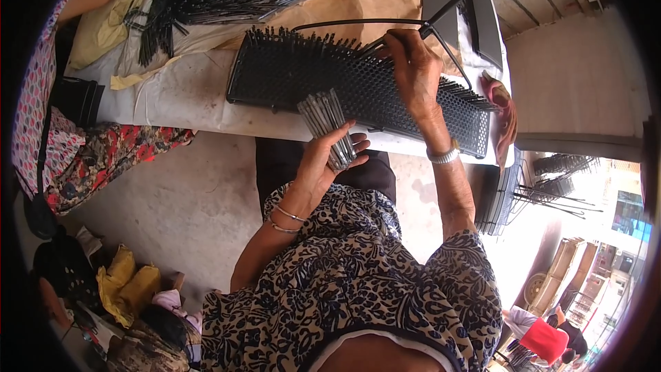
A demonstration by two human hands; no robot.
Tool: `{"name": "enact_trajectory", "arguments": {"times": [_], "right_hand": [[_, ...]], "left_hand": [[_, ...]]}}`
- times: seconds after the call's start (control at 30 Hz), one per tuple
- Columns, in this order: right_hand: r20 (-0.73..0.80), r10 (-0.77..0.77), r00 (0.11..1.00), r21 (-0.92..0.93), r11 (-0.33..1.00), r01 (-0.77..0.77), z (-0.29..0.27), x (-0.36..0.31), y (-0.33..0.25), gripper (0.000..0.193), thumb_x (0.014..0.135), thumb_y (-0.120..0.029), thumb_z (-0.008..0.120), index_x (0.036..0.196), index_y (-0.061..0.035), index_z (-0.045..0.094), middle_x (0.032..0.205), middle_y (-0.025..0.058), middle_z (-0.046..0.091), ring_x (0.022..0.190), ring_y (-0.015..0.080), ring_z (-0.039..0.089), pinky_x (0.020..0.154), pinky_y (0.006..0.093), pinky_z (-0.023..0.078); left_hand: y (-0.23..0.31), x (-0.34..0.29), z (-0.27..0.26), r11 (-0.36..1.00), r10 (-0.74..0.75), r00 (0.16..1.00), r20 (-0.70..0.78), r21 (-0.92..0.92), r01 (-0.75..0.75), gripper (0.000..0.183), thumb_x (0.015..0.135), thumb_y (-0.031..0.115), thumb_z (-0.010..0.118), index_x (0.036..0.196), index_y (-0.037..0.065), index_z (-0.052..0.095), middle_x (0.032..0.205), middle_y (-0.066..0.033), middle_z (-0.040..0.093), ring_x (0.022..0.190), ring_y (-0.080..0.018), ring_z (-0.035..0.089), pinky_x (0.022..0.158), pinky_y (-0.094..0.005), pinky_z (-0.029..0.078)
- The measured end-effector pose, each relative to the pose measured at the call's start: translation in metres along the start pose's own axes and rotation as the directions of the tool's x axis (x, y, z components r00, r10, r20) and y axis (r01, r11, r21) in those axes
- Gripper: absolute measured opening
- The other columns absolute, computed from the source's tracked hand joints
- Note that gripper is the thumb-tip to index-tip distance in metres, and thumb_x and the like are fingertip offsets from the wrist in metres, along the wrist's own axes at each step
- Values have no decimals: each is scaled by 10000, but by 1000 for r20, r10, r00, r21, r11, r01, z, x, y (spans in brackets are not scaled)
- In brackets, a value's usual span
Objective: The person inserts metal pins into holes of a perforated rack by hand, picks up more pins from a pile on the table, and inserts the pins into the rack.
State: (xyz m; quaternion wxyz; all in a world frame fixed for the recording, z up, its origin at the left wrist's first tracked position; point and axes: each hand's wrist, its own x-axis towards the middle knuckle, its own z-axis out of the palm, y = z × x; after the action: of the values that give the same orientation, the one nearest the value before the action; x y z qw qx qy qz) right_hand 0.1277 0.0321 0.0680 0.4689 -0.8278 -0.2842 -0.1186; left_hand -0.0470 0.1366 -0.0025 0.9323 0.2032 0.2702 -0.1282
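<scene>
Many thin grey rods (320, 111) lie bundled in the left hand (321, 154).

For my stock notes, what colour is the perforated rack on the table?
The perforated rack is black, shown best in the head view.

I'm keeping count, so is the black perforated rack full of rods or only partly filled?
Partly filled: the rack has rods standing along its far edge, while many holes nearer the person look bare.
</scene>
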Motion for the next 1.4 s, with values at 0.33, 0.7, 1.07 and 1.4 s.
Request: {"name": "enact_trajectory", "arguments": {"times": [0.33,0.7,1.07,1.4], "right_hand": [[3,8,1000,-27,1000,-8,5,0,-2,96,893,-63,631,979,-22,631,776,117,696,707,183,712,590,286,535],[54,8,999,-103,995,-3,2,4,-7,103,886,-65,639,976,-17,651,769,122,688,664,187,693,586,309,529],[177,-256,950,-235,927,294,15,5,1,165,858,-151,677,1009,-84,690,859,117,643,753,289,657,643,374,520],[62,-281,958,-396,874,282,10,-15,5,212,868,-220,672,1042,-103,700,855,105,630,704,269,633,612,359,518]], "left_hand": [[1,-5,8,999,35,995,-95,35,-31,207,971,204,546,1118,61,571,951,-120,632,867,-231,654,766,-464,594],[-2,-5,6,998,31,995,-91,58,-26,154,975,225,555,1039,88,587,801,-33,595,734,-154,616,713,-407,594],[0,-5,8,983,118,991,-57,148,-108,171,958,211,587,1041,62,596,783,-62,619,674,-137,583,531,-276,473],[2,-9,8,981,146,988,-59,136,-137,246,933,214,623,1117,50,619,925,-109,673,799,-168,647,580,-276,502]]}}
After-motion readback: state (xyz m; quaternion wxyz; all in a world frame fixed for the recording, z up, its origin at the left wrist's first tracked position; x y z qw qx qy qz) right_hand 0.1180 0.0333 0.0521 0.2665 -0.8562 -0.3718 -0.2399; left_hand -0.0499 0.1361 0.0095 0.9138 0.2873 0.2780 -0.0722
